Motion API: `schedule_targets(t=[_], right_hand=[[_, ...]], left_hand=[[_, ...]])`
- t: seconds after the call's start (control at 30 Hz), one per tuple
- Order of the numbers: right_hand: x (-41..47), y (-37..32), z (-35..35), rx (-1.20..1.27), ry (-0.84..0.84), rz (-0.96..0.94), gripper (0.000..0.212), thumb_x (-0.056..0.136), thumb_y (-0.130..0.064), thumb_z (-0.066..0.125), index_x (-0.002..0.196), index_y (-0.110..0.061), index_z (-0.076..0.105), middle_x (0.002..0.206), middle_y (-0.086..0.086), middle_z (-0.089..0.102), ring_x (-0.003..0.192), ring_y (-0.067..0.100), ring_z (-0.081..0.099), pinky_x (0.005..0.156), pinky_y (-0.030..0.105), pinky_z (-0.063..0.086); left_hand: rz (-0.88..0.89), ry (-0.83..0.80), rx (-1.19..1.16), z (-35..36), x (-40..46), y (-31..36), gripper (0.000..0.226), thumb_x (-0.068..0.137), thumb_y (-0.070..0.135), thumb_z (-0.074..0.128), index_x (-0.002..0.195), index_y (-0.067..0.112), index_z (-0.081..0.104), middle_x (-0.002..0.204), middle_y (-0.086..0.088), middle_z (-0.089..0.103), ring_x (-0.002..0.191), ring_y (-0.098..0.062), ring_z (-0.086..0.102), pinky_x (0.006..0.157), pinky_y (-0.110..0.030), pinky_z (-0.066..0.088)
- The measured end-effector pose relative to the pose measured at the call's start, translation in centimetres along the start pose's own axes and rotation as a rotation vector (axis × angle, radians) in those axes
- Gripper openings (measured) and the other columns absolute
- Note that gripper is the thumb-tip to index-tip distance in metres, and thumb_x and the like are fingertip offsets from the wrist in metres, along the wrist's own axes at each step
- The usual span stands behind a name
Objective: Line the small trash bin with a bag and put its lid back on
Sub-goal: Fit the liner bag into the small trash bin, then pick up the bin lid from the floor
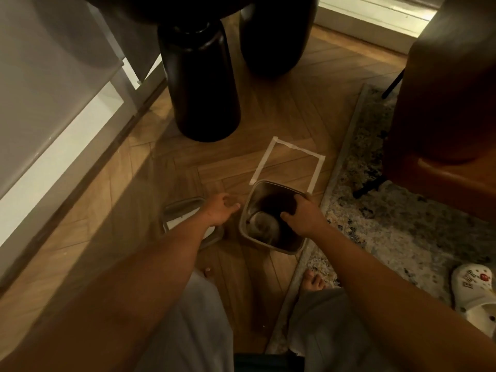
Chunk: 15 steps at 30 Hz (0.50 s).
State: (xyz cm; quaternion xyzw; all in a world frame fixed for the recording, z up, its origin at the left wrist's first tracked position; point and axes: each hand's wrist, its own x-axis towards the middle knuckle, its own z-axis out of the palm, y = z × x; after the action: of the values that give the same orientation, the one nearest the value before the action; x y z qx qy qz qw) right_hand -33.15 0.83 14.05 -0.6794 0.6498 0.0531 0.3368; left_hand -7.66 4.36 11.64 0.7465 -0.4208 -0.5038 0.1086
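The white clog [475,296] carries letters too blurred to read. The right hand [303,216] grips the rim of the unlined bin [249,210]. The left hand [221,209], fingers loosely spread, hovers above the lid [179,208] on the floor [107,210], just beside the bin.

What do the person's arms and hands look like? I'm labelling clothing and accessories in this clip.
Both forearms are bare, no sleeves in view. The left hand and right hand wear no gloves; no rings, watch or bracelet can be seen.
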Motion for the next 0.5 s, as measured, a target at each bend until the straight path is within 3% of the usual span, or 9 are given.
schedule_targets(t=[0.1,0.2,0.27,0.33,0.4,0.5], right_hand=[[-0.6,-3.1,-0.9,0.094,0.026,-0.101,0.065,0.090,-0.042,0.066,0.145,-0.015,0.045,0.148,0.008,0.042,0.128,0.030,0.050,0.103,0.038,0.045],[-0.9,-6.0,-0.8,0.159,0.017,-0.208,0.056,0.094,-0.030,0.066,0.144,-0.016,0.047,0.142,0.005,0.052,0.121,0.021,0.054,0.092,0.026,0.040],[-0.9,-7.6,-0.5,0.189,-0.016,-0.257,0.053,0.094,-0.028,0.065,0.144,-0.019,0.048,0.137,0.004,0.057,0.120,0.017,0.056,0.092,0.025,0.042],[-0.4,-9.6,0.5,0.218,-0.075,-0.277,0.051,0.095,-0.029,0.064,0.143,-0.022,0.049,0.135,0.004,0.061,0.118,0.016,0.059,0.096,0.031,0.049],[0.0,-11.2,1.5,0.231,-0.106,-0.295,0.048,0.096,-0.027,0.063,0.142,-0.020,0.051,0.134,0.004,0.061,0.114,0.015,0.061,0.095,0.036,0.053],[0.8,-14.2,4.2,0.187,-0.136,-0.344,0.045,0.097,-0.027,0.061,0.141,-0.018,0.053,0.130,0.004,0.064,0.104,0.014,0.062,0.084,0.028,0.052]], left_hand=[[-0.038,0.085,-0.063,-2.3,-0.4,-1.8,0.067,0.092,0.050,0.060,0.145,0.012,0.046,0.142,-0.011,0.054,0.128,-0.029,0.054,0.106,-0.042,0.044],[-0.082,0.153,-0.112,-4.7,-0.4,-4.9,0.063,0.090,0.055,0.058,0.136,0.012,0.057,0.129,-0.012,0.063,0.114,-0.031,0.062,0.099,-0.045,0.050],[-0.088,0.190,-0.140,-5.8,-0.9,-6.2,0.048,0.091,0.051,0.058,0.116,0.012,0.067,0.120,-0.013,0.068,0.107,-0.032,0.064,0.093,-0.043,0.053],[-0.105,0.229,-0.164,-7.1,-1.2,-8.1,0.031,0.093,0.047,0.058,0.099,0.017,0.064,0.113,-0.013,0.069,0.102,-0.032,0.066,0.092,-0.043,0.053],[-0.136,0.242,-0.195,-7.9,-1.7,-9.3,0.036,0.094,0.047,0.056,0.108,0.015,0.065,0.117,-0.012,0.067,0.105,-0.031,0.065,0.095,-0.044,0.052],[-0.156,0.258,-0.236,-9.1,-2.3,-11.4,0.041,0.100,0.037,0.052,0.130,0.011,0.062,0.133,-0.013,0.060,0.118,-0.031,0.058,0.101,-0.038,0.045]])
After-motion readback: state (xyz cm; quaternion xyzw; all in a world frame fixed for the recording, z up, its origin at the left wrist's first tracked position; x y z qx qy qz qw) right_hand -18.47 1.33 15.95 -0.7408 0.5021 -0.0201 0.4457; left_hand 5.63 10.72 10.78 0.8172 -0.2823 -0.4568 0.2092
